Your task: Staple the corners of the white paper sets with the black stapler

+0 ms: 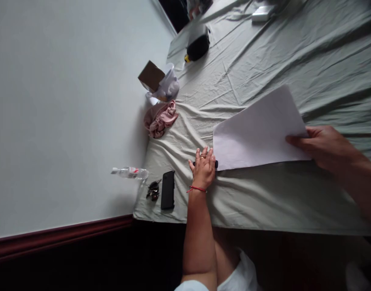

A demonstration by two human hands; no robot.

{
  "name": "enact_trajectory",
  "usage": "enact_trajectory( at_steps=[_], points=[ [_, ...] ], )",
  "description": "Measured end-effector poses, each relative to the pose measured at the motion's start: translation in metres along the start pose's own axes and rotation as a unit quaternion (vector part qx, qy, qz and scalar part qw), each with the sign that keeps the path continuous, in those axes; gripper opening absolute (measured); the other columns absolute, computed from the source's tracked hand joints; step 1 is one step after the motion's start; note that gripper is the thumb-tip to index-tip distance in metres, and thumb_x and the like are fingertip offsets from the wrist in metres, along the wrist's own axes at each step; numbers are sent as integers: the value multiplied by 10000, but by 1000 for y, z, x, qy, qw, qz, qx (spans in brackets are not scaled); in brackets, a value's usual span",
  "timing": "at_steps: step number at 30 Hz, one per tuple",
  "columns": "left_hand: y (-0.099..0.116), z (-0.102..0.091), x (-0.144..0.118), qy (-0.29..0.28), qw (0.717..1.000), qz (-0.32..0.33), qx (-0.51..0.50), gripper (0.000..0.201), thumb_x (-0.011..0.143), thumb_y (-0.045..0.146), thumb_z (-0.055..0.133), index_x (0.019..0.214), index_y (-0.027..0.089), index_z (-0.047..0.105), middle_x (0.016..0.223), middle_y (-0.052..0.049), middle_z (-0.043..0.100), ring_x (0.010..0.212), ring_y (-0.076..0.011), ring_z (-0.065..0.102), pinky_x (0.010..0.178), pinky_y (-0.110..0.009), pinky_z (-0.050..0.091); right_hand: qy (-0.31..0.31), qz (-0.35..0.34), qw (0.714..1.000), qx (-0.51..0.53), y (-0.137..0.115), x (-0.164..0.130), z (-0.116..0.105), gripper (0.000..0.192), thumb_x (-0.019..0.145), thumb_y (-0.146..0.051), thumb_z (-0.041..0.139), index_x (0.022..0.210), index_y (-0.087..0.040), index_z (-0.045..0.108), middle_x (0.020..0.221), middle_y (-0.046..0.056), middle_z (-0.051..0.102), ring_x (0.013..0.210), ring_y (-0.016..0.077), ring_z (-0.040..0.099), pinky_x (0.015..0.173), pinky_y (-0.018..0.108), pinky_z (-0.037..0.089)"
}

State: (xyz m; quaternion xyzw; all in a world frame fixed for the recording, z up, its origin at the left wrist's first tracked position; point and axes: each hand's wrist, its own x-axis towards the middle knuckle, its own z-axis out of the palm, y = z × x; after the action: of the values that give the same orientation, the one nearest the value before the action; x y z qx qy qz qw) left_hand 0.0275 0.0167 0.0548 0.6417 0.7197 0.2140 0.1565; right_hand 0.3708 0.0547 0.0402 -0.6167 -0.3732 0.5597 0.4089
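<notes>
My right hand (327,147) pinches the right end of a white sheet of paper (258,133), thumb on top. The sheet slants over the cloth-covered surface, and its left edge reaches close to my left hand. Palm down, my left hand (204,167) lies with fingers spread over a small black object (216,164). Only the ends of that object show on either side of the hand, so its kind is hidden. A red string bracelet circles the left wrist.
Left of my left arm lie a black phone-like slab (167,190), keys (153,190) and a plastic bottle (130,173) by the wall. Farther back are a pink cloth (161,119), a cardboard box (151,76), a black case (198,42) and a white box (262,13).
</notes>
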Motion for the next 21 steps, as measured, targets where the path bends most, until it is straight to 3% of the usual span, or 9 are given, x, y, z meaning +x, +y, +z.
enact_trajectory(
  at_steps=[6, 9, 12, 15, 18, 21],
  points=[
    [2, 10, 4, 65, 997, -29, -19, 314, 974, 304, 581, 1219, 309, 778, 1585, -103, 579, 1587, -359, 344, 1295, -690, 25, 22, 19, 999, 14, -12, -10, 3, 323, 649, -340, 804, 884, -122, 760, 752, 45, 678, 585, 103, 534, 457, 175, 341],
    [4, 9, 7, 131, 989, -42, -48, 294, 964, 322, 594, 1187, 234, 763, 1589, -163, 554, 1561, -353, 384, 1305, -615, 164, 77, -6, 996, 53, -20, -16, -1, 264, 646, -287, 827, 842, -123, 762, 704, 19, 639, 574, 79, 494, 451, 162, 320],
    [12, 0, 8, 238, 964, -26, -118, 262, 979, 348, 559, 1052, 195, 758, 1355, -183, 691, 1390, -298, 562, 1210, -451, 385, 132, -42, 980, 143, -25, -15, -7, 285, 588, -258, 853, 824, -133, 753, 736, 6, 646, 612, 70, 511, 499, 159, 395],
    [26, -10, 4, 328, 922, -51, -200, 346, 1011, 435, 509, 909, 203, 743, 1003, -107, 742, 1011, -226, 683, 935, -336, 517, 134, -49, 969, 202, -26, -13, -11, 339, 549, -256, 848, 853, -156, 737, 913, 23, 724, 756, 107, 626, 694, 202, 552],
    [38, -13, -1, 310, 878, -107, -348, 441, 999, 555, 507, 883, 191, 727, 925, -86, 737, 849, -182, 667, 685, -271, 478, 98, -20, 972, 212, -25, -15, -12, 448, 493, -280, 905, 894, -152, 753, 1007, 74, 754, 847, 172, 692, 783, 276, 609],
    [41, -13, -5, 220, 832, -139, -489, 519, 921, 673, 582, 914, 178, 740, 934, -95, 750, 809, -157, 676, 675, -253, 476, 39, 19, 981, 189, -22, -18, -14, 524, 449, -334, 960, 905, -157, 775, 967, 85, 764, 807, 196, 706, 731, 297, 622]
  ],
)
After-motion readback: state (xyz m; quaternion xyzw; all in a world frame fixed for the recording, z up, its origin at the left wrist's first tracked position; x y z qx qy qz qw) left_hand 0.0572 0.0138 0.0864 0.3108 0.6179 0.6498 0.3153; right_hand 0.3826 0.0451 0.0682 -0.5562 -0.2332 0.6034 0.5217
